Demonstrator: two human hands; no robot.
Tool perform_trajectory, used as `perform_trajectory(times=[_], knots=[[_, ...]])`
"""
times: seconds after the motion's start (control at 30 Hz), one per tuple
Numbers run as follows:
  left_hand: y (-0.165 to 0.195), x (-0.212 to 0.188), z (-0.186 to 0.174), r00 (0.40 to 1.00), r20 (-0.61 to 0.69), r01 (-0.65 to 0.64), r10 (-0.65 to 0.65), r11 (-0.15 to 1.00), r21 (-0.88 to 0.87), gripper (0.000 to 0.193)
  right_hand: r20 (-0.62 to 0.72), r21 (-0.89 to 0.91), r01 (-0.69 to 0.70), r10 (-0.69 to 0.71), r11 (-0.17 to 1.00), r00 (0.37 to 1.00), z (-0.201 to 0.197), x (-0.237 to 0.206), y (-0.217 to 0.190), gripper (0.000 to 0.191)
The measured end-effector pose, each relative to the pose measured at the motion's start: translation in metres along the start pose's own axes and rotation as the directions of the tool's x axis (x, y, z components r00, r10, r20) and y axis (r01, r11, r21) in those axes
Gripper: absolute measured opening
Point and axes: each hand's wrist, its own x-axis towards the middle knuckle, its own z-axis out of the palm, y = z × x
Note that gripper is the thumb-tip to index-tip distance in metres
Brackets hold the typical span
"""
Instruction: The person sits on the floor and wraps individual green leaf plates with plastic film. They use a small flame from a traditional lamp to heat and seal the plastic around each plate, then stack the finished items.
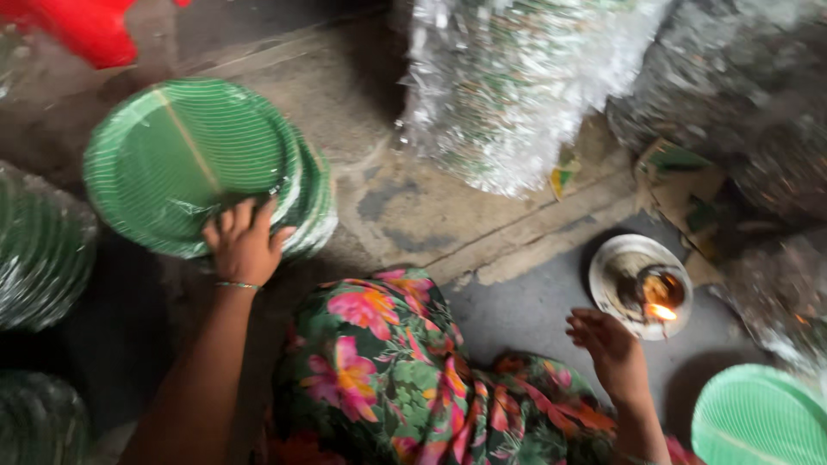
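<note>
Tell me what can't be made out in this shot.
- Head view: left hand rests on wrapped green plates; their count is lost in blur.
- Right hand near a flame; its grip is unclear.
- Pale green plate: cut off by the frame's corner.

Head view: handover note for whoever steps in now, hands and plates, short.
Left hand: fingers over the near edge of a wrapped stack of green plates on the floor.
Right hand: open, empty, beside a small dish with a flame.
More wrapped stacks at left; a paler green plate at lower right.
Done: this stack is wrapped. Left: cannot tell from this view.
</note>
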Motion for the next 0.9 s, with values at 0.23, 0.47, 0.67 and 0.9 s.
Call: perform_trajectory(times=[0.23,0.47,0.67,0.9], knots=[[-0.124,0.016,-0.007,0.610,-0.288,0.716,-0.739,0.669,-0.200,0.077,-0.052,-0.082,-0.163,0.159,0.983,0.986,-0.028,-0.013,0.027,0.034],[-0.125,-0.015,0.005,0.436,0.439,0.789,-0.786,0.100,-0.606,0.063,-0.024,-0.075,-0.158,0.156,0.985,0.987,-0.019,0.001,0.042,0.035],[-0.073,-0.003,-0.029,0.485,0.239,0.871,-0.841,0.441,-0.218,0.073,0.015,-0.124,-0.184,0.188,0.975,0.982,-0.014,-0.009,0.035,0.035],[0.035,0.127,-0.041,0.956,-0.247,0.036,-0.158,0.900,-0.434,0.090,-0.031,-0.035,-0.190,0.189,0.981,0.982,-0.013,-0.013,0.032,0.034]])
